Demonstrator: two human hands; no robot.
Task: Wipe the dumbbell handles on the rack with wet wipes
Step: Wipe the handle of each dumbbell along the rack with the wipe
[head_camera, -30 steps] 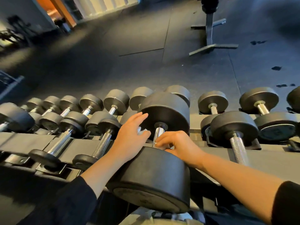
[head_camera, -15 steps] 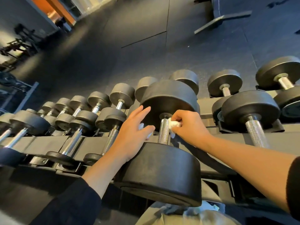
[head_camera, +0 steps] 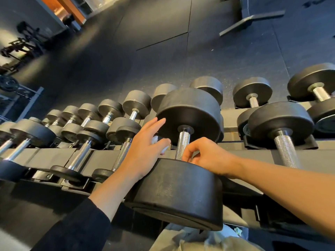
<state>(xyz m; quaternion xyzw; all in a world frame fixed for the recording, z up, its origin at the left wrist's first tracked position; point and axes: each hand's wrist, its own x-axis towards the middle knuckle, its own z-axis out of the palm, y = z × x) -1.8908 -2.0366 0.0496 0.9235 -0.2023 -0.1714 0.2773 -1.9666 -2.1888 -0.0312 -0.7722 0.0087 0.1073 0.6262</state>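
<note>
A large black dumbbell lies on the rack in front of me, its knurled steel handle pointing away. My right hand curls its fingers round the near end of that handle, just above the near head. The wet wipe it held is hidden under the fingers. My left hand lies left of the handle, its straight fingers reaching onto the far head. Its thumb pins a white wad against the palm.
More dumbbells fill the rack: smaller ones to the left in two rows, a big one to the right. Beyond lies dark rubber floor with a machine's steel base at the back right.
My right hand slid from the far end of the handle down to its near end, and the white wipe went out of sight. The left hand stayed in place.
</note>
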